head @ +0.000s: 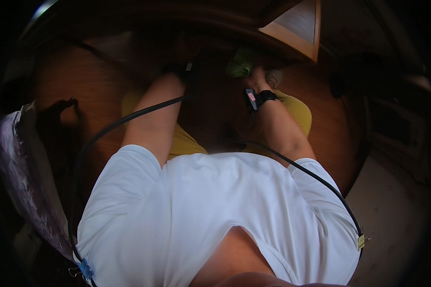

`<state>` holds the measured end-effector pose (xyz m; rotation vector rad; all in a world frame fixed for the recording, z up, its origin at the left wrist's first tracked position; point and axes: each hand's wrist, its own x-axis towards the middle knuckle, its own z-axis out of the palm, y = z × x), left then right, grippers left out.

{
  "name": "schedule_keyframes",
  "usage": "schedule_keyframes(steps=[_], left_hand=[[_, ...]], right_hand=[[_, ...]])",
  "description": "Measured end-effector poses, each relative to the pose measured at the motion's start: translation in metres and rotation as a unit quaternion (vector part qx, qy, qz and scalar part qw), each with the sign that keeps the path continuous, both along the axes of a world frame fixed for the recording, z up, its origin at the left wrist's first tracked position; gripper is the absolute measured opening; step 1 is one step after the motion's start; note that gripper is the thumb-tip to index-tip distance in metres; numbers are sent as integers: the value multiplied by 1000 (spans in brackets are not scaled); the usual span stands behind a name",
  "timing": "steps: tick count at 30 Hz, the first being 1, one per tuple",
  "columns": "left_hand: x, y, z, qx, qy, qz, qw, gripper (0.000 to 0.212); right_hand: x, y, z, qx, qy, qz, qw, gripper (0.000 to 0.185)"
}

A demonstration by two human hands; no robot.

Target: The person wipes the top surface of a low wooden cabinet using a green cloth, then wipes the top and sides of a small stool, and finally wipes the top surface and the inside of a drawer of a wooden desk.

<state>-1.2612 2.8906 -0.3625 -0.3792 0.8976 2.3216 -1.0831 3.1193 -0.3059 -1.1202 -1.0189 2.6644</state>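
In front of me, under the edge of dark wooden furniture point(215, 21), my right hand point(257, 76) grips a crumpled green cloth or bag point(241, 64); which of the two I cannot tell. The fingers lie partly hidden behind it. A black device on a strap point(252, 100) sits on my right wrist. My left hand point(186, 48) reaches forward into deep shadow under the same furniture. Its fingers are too dark to make out, and anything in them is hidden. Another dark strap point(177, 70) circles the left wrist.
Wood-toned flooring point(330, 118) spreads around my bent knees in yellow trousers point(296, 111). A light wooden panel corner point(312, 43) juts out at upper right. Purple-and-white fabric point(21, 172) stands at left. Black cables point(129, 116) cross in front of my arms.
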Motion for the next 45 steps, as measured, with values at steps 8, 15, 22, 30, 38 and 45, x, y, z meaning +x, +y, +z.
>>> schedule_keyframes(steps=[8,15,22,30,38,45], left_hand=[[29,-40,30,-106,-149,50,982,48],[38,-73,27,-222,-156,48,961,50],[95,-97,27,-193,-161,14,968,56],[150,-99,57,-245,-194,40,949,58],[169,-84,64,-241,-142,15,960,57],[222,-81,135,-261,-93,-8,961,61]], right_hand=[[6,-19,49,-40,-193,256,946,39],[-18,-30,85,-40,-126,311,941,31],[6,-7,72,240,-97,273,926,29],[25,58,-65,754,-148,489,414,26],[9,72,-82,741,-206,274,578,65],[43,42,57,896,-208,230,317,61]])
